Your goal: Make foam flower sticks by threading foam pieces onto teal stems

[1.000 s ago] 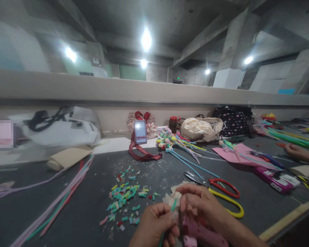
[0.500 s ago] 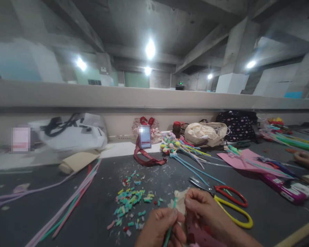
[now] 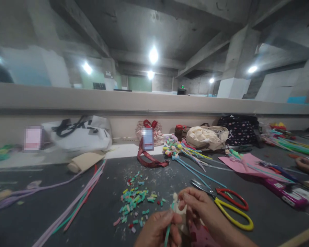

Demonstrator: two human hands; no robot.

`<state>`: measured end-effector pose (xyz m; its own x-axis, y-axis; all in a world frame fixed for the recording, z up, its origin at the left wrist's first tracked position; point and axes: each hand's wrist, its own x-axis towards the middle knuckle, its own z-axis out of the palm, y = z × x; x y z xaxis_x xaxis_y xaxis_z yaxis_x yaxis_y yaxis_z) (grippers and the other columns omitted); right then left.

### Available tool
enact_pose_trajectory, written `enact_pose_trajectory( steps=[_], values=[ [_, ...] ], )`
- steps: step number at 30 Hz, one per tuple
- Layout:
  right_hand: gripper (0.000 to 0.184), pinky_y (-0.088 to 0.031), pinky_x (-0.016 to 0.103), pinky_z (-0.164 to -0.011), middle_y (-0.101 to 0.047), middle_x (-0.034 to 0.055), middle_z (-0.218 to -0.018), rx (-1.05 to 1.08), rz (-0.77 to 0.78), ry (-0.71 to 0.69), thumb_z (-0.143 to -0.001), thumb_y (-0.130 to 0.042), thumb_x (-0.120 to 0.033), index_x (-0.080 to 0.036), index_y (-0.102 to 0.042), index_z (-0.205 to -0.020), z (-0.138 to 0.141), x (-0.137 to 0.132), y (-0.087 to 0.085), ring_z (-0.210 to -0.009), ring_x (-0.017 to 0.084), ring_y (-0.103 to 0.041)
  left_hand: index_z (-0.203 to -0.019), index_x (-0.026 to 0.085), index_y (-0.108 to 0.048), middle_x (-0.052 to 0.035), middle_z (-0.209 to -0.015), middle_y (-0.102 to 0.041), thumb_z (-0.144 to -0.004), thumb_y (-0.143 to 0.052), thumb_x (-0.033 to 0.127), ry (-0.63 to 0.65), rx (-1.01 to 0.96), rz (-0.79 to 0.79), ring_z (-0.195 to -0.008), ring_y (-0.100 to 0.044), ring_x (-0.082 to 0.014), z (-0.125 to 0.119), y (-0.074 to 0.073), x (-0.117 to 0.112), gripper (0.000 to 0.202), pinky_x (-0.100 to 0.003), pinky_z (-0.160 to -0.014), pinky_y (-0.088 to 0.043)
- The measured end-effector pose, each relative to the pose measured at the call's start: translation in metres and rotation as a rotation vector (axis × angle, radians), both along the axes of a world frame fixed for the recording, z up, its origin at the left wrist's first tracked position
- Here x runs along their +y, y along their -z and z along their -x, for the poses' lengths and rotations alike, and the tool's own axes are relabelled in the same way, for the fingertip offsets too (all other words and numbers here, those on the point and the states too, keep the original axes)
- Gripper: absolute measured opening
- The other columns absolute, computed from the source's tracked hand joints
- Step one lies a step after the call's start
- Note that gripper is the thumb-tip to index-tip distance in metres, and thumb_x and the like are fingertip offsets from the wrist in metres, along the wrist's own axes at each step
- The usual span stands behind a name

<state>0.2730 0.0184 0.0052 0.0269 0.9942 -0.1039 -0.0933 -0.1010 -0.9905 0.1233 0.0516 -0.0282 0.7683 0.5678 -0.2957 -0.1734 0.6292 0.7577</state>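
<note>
My left hand (image 3: 157, 230) is closed at the bottom edge, pinching a thin green stem (image 3: 168, 233) that runs down out of view. My right hand (image 3: 199, 207) is closed just to its right, with fingertips pressed on a small cream-coloured piece (image 3: 177, 202) at the stem's top. A pink object (image 3: 199, 238) lies under my right wrist, mostly hidden. Red-and-yellow scissors (image 3: 230, 206) lie on the dark tabletop (image 3: 54, 202) right of my hands. A scatter of several small coloured clippings (image 3: 135, 202) lies left of my hands.
Long pink and green stems (image 3: 79, 195) lie to the left. A bundle of finished coloured stems (image 3: 182, 151), a pink sheet (image 3: 243, 163), a purple box (image 3: 285, 193) and bags (image 3: 79, 135) stand further back against a low wall. Another person's hand (image 3: 307, 164) rests at the right edge.
The view has tilted up and panned left, so my hands sit lower in the picture. Both hands keep working the stem and cream piece; the pink object is now mostly out of view.
</note>
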Motion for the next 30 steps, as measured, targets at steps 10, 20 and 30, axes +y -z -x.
enact_pose_trajectory(
  steps=[10, 20, 30],
  values=[
    [0.02, -0.026, 0.015, -0.032, -0.042, -0.0083, -0.041, -0.12, -0.108, 0.139, -0.072, -0.048, -0.029, -0.017, -0.044, -0.057, -0.006, 0.002, -0.011, -0.031, 0.004, -0.039, -0.069, 0.012, -0.058, 0.0005, -0.038, -0.055, -0.053, -0.065, 0.05, -0.112, 0.045, -0.006, -0.03, -0.043, -0.0055, 0.02, -0.005, -0.007, 0.043, -0.013, -0.031, -0.025],
    [0.022, -0.025, 0.015, -0.035, -0.046, -0.0065, -0.048, -0.295, -0.079, 0.053, -0.076, -0.049, -0.034, -0.015, -0.05, -0.064, -0.018, -0.014, -0.015, -0.035, 0.004, -0.04, -0.077, 0.014, -0.06, 0.0079, -0.04, -0.042, -0.054, -0.067, 0.045, -0.356, 0.2, -0.084, -0.03, -0.021, 0.0002, 0.068, -0.034, -0.018, 0.039, -0.012, -0.03, -0.013],
    [0.029, -0.03, 0.018, -0.038, -0.048, -0.0037, -0.047, -0.456, -0.031, -0.168, -0.079, -0.041, -0.034, -0.017, -0.045, -0.055, 0.005, -0.013, 0.001, -0.038, 0.007, -0.044, -0.079, 0.013, -0.058, 0.0077, -0.04, -0.04, -0.067, -0.054, 0.048, -0.439, 0.242, -0.241, -0.031, -0.015, -0.0002, 0.084, -0.044, -0.019, 0.037, -0.015, -0.032, -0.009]
  ],
)
